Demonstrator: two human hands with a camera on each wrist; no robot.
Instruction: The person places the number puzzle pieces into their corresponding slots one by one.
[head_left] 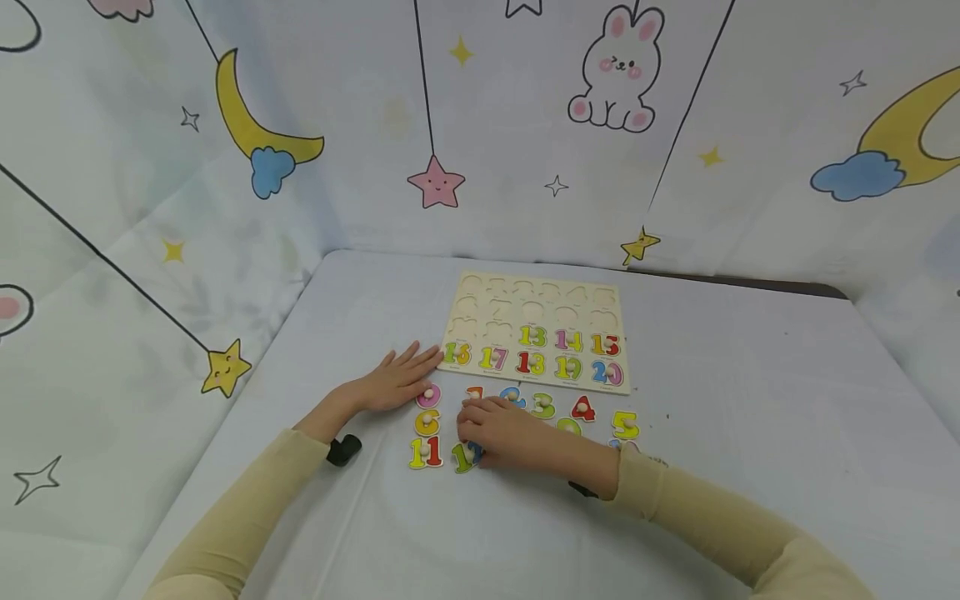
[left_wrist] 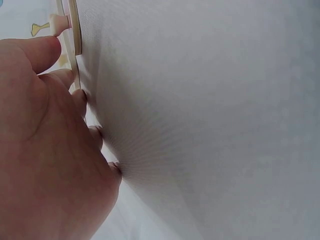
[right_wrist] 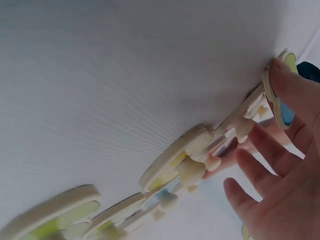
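Observation:
My right hand (head_left: 517, 437) holds a wooden number 12 piece (head_left: 462, 457), green and blue with a knob. In the right wrist view the thumb lies on the tilted 12 piece, and the other fingers reach behind it. Flat beside the number puzzle board (head_left: 532, 313), my left hand (head_left: 393, 383) spreads its fingers, with fingertips at the board's left edge. Its thumb is at the pink 0 piece (head_left: 429, 395), touching the knob in the left wrist view. The board holds 13 through 20 in its lower rows; its upper recesses are bare.
Loose knobbed numbers lie below the board, among them an orange 6 (head_left: 427, 422), an 11 (head_left: 426, 452), a green 3 (head_left: 543, 406), a red 4 (head_left: 582, 408) and a yellow 5 (head_left: 625, 425). A white cloth (head_left: 750, 400) covers the table. Behind it hangs a printed curtain (head_left: 510, 100).

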